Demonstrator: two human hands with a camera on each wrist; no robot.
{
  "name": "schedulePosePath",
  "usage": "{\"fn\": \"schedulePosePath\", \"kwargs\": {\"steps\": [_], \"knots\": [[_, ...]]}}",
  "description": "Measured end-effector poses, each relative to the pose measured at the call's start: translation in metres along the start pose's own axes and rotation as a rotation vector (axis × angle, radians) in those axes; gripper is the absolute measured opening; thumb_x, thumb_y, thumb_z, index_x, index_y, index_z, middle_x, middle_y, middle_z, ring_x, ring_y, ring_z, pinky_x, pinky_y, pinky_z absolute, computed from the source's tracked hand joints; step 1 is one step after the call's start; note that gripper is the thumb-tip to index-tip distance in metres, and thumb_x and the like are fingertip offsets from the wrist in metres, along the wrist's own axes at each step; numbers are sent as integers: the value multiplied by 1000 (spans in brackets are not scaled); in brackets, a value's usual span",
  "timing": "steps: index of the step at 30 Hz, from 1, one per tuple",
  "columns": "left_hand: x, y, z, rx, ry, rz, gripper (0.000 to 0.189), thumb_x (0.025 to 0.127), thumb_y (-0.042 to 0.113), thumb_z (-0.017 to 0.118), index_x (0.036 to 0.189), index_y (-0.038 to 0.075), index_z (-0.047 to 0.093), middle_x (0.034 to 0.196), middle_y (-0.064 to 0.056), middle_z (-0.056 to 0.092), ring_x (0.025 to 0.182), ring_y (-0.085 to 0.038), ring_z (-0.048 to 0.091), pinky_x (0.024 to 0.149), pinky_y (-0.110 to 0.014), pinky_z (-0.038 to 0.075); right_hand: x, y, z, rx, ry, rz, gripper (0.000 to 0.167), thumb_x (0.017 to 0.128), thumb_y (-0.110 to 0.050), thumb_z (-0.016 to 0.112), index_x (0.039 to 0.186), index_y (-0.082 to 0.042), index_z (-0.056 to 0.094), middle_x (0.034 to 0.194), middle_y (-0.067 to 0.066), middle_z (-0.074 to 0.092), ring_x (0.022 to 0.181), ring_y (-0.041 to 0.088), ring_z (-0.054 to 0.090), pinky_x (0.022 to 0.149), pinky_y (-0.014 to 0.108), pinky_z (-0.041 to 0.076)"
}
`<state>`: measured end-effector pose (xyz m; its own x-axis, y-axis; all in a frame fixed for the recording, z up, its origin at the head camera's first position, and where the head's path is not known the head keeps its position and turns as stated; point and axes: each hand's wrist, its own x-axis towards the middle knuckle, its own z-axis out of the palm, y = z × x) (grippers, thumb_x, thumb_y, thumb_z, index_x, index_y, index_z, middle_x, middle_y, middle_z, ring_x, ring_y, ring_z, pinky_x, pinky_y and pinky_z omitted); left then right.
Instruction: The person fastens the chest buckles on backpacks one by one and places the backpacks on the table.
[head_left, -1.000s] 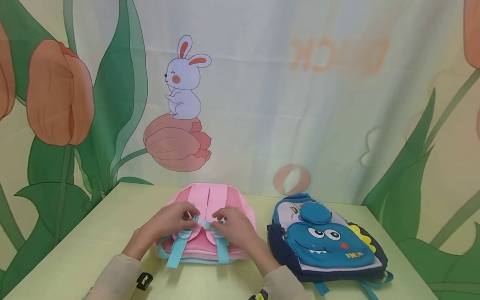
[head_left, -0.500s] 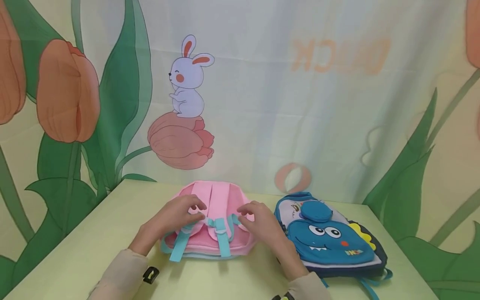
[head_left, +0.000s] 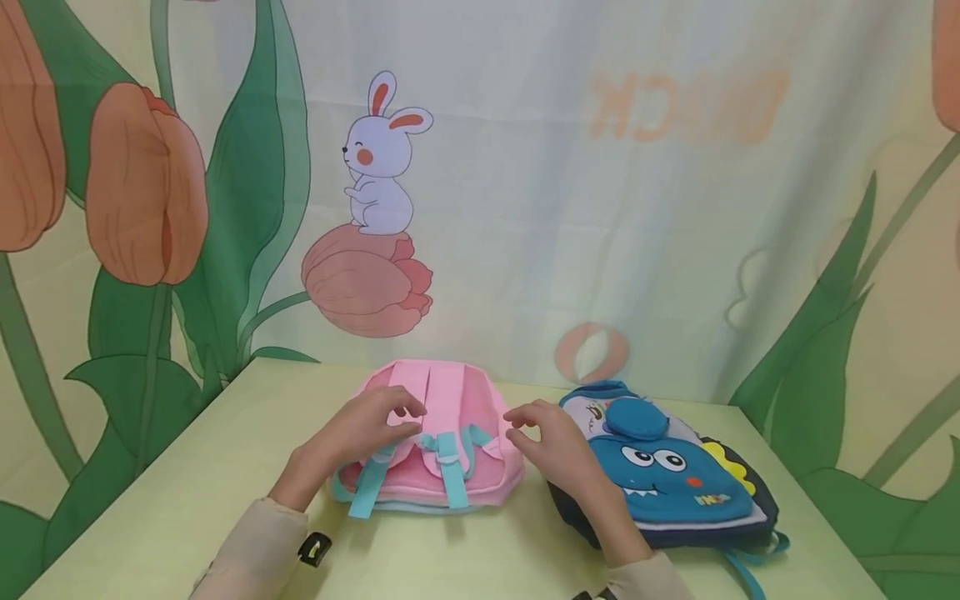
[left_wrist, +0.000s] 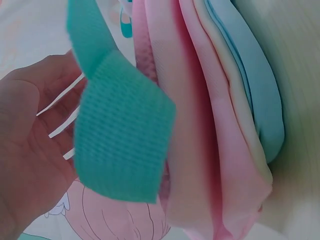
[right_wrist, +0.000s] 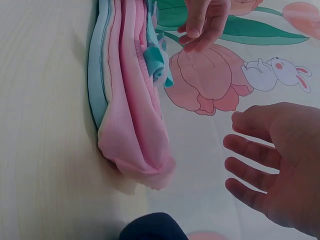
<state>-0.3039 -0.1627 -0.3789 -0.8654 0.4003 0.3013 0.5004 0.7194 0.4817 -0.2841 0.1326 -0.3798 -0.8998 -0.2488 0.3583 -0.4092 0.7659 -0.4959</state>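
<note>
Pink backpack: lying on the pale table, shoulder straps uppermost, turquoise webbing trailing over the lower edge. Left hand: over its left side, fingers loosely curved, thumb parted, gripping nothing. Right hand: just beyond its right edge, equally relaxed, holding nothing. Orange capitals on the backdrop: reversed, blurred, perhaps "DUCK".

I read a staged setup: pale table against a cloth backdrop (printed tulips, rabbit); room type unclear.
</note>
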Motion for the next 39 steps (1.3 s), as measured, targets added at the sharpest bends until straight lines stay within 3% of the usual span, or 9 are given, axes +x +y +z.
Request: {"fn": "schedulePosePath", "kwargs": {"steps": [8, 16, 20, 29, 34, 39], "knots": [[6, 19, 5, -28, -16, 95, 24, 91, 24, 72, 113, 14, 71, 107, 4, 70, 103, -20, 63, 89, -37, 52, -5, 18, -25, -31, 34, -9, 24, 92, -23, 71, 115, -14, 73, 107, 1, 70, 98, 18, 63, 84, 38, 56], [10, 36, 27, -63, -67, 179, 22, 92, 23, 70, 112, 13, 71, 108, 2, 71, 100, -20, 65, 87, -33, 51, -18, 46, -54, -38, 27, 14, 26, 95, -24, 67, 118, -13, 71, 116, 4, 70, 107, 24, 64, 92, 47, 54], [14, 50, 40, -125, -98, 160, 21, 93, 25, 68, 113, 17, 70, 109, 6, 70, 102, -17, 63, 88, -32, 50, -28, 62, -63, -10, 32, 36, 26, 95, -24, 67, 118, -13, 71, 117, 6, 69, 108, 27, 65, 92, 48, 54], [26, 77, 68, -162, -123, 142, 23, 93, 26, 67, 113, 15, 70, 107, 4, 71, 100, -21, 65, 85, -30, 50, -41, 94, -77, 23, 52, 54, 23, 95, -20, 66, 117, -12, 70, 111, 5, 70, 103, 23, 66, 91, 48, 54], [33, 90, 79, -143, -150, 131, 23, 93, 26, 68, 114, 16, 71, 106, 3, 71, 94, -12, 63, 79, -25, 50, -43, 104, -90, -3, 58, 77, 26, 96, -20, 65, 119, -9, 69, 114, 10, 70, 100, 25, 67, 80, 38, 56], [39, 105, 91, -78, -180, 141, 25, 93, 29, 68, 115, 18, 71, 106, 5, 71, 91, -8, 64, 76, -22, 50, -47, 116, -102, -33, 50, 99, 29, 97, -21, 64, 123, -7, 67, 117, 12, 69, 104, 27, 65, 84, 41, 54]]}}
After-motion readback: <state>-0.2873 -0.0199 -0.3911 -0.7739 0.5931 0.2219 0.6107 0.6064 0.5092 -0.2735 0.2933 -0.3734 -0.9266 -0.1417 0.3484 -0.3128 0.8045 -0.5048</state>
